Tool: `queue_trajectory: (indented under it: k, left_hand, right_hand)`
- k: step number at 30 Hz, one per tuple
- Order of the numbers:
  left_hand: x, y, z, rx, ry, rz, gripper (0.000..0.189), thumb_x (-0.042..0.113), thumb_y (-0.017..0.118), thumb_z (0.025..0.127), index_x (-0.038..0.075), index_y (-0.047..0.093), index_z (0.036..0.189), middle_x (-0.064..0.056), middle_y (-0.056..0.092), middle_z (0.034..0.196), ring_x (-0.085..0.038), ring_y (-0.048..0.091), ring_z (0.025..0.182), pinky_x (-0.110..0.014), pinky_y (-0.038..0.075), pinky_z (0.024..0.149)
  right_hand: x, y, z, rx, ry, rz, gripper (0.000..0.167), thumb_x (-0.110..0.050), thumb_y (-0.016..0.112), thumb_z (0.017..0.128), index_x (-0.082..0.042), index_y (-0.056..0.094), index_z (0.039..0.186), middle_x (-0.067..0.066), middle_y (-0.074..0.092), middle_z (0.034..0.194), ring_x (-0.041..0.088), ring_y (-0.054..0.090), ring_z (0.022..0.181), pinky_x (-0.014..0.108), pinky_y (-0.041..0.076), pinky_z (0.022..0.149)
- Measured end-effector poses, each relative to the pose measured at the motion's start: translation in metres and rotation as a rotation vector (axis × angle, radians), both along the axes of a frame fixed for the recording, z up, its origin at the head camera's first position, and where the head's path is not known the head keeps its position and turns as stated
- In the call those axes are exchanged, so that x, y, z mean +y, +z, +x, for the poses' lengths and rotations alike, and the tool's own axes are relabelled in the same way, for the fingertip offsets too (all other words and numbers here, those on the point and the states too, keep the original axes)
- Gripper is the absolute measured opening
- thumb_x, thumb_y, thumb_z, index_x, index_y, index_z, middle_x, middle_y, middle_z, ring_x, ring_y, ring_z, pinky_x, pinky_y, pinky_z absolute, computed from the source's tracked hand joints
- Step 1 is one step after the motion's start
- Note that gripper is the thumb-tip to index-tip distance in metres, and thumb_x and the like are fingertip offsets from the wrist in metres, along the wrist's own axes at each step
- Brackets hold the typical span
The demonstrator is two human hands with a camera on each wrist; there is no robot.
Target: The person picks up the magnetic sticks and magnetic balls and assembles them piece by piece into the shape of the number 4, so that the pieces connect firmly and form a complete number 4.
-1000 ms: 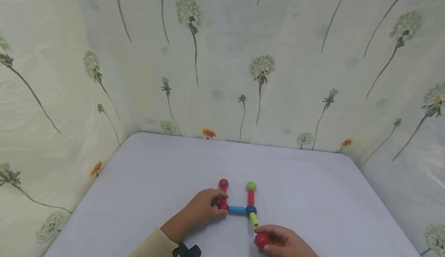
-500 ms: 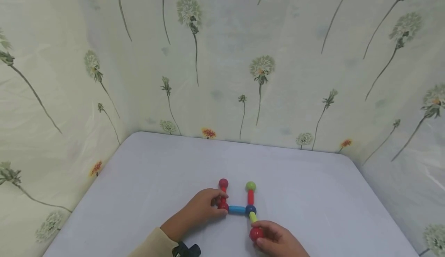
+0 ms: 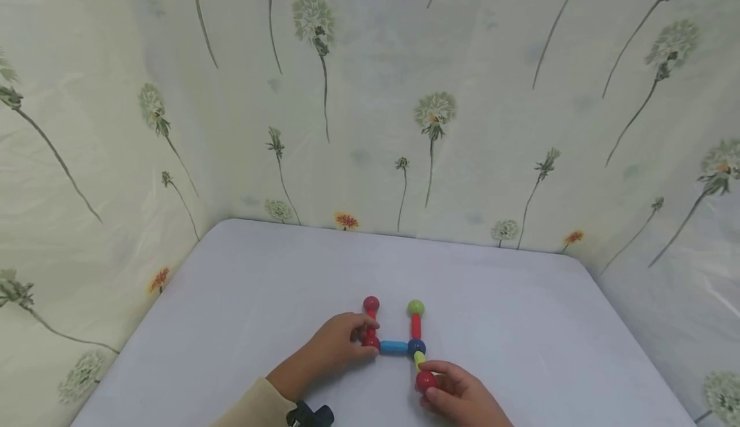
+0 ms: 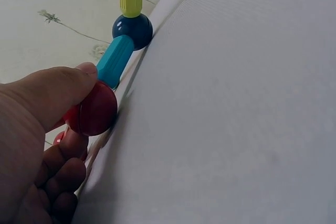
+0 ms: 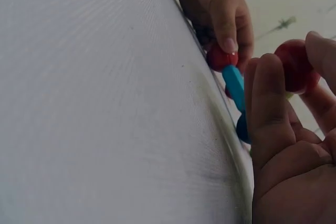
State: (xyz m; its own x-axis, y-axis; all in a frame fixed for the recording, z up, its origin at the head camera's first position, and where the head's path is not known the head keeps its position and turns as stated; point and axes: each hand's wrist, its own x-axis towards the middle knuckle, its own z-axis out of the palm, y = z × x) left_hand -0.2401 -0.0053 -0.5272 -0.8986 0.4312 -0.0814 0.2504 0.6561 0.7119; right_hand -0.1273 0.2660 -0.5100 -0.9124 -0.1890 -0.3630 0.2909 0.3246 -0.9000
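In the head view a ball-and-stick figure lies on the white table. My left hand (image 3: 334, 345) pinches its near-left red ball (image 4: 98, 109), from which a red stick leads to a far red ball (image 3: 371, 303). A light-blue stick (image 3: 394, 347) joins the pinched ball to a dark blue ball (image 3: 417, 348). From there a red stick (image 3: 416, 327) runs to a green ball (image 3: 415, 307), and a yellow-green stick (image 3: 419, 360) points toward me. My right hand (image 3: 465, 393) holds another red ball (image 3: 426, 382) at that stick's near end; fingers hide whether they touch.
The white tabletop (image 3: 277, 273) spreads around the figure, with rounded far corners. A pale curtain with a dandelion print (image 3: 370, 93) hangs behind the table and along both sides. A black strap piece (image 3: 310, 415) sits at my left wrist.
My right hand has moved left and away from me, bringing its red ball up to the near end of the yellow-green stick. My left hand has stayed in place.
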Motion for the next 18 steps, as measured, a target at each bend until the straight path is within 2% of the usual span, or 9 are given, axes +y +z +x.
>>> queue_trajectory:
  k: [9, 14, 18]
  left_hand:
    - [-0.0008, 0.0011, 0.0014, 0.001, -0.010, 0.000, 0.044, 0.037, 0.089, 0.083, 0.031, 0.072, 0.123, 0.014, 0.062, 0.094, -0.009, 0.056, 0.092, -0.032, 0.055, 0.085]
    - [-0.0019, 0.0029, 0.0023, 0.010, -0.017, 0.002, 0.043, 0.037, 0.089, 0.084, 0.030, 0.072, 0.123, 0.014, 0.062, 0.094, -0.009, 0.055, 0.092, -0.031, 0.054, 0.083]
    - [-0.0018, 0.0041, 0.0023, 0.017, -0.017, 0.002, 0.043, 0.038, 0.088, 0.084, 0.030, 0.072, 0.123, 0.014, 0.062, 0.094, -0.009, 0.055, 0.092, -0.031, 0.054, 0.083]
  right_hand:
    - [0.0005, -0.0094, -0.0003, 0.009, 0.089, 0.107, 0.064, -0.036, 0.081, 0.092, -0.006, 0.059, 0.143, 0.009, 0.067, 0.125, 0.022, 0.062, 0.102, 0.043, 0.061, 0.090]
    - [0.0017, -0.0096, 0.0016, 0.094, 0.179, 0.225, 0.057, -0.040, 0.079, 0.092, -0.010, 0.064, 0.139, 0.003, 0.066, 0.114, 0.021, 0.061, 0.093, 0.034, 0.061, 0.083]
    - [0.0033, -0.0079, 0.0012, 0.138, 0.227, 0.245, 0.053, -0.042, 0.078, 0.093, -0.012, 0.067, 0.136, 0.002, 0.064, 0.110, 0.020, 0.061, 0.090, 0.025, 0.059, 0.079]
